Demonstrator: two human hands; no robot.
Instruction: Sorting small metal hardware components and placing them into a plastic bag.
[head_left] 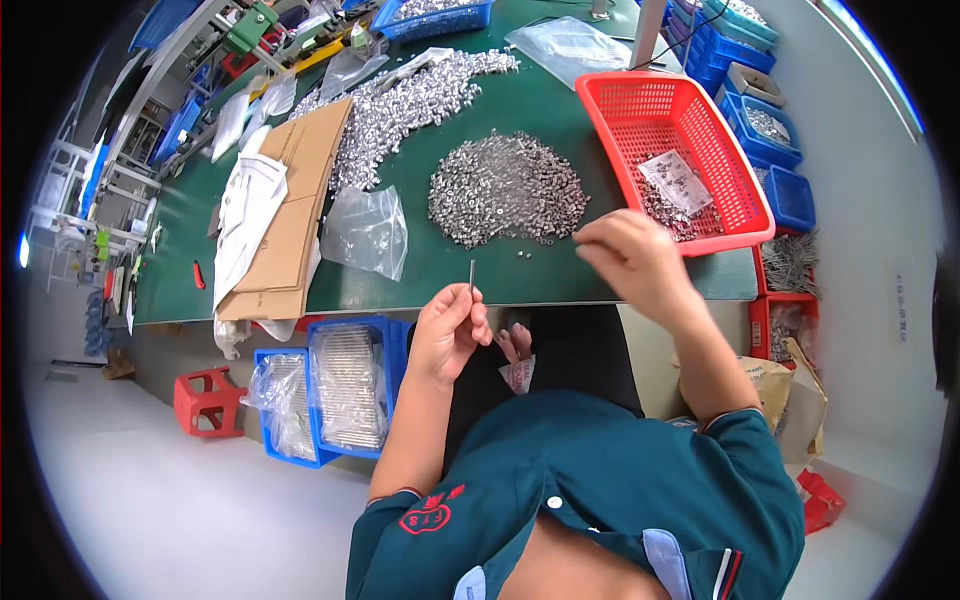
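Note:
My left hand (450, 328) is closed at the near edge of the green table, pinching a thin metal rod (472, 274) that points upward. My right hand (632, 258) hovers between the pile and the red basket, its fingers drawn together; whatever they may hold is too small to make out. Beyond my hands lies a heap of small metal rings or nuts (508, 188), with a few loose pieces at its near side. To the right, a red perforated basket (755, 205) contains more small metal parts and a clear bag (676, 182).
Flat cardboard (290, 215) and a clear plastic bag (366, 232) lie left of the heap. Behind is a larger spread of shiny metal parts (400, 110). Blue bins (350, 385) of rods stand below the table, near a red stool (207, 402). Blue bins (765, 130) line the right.

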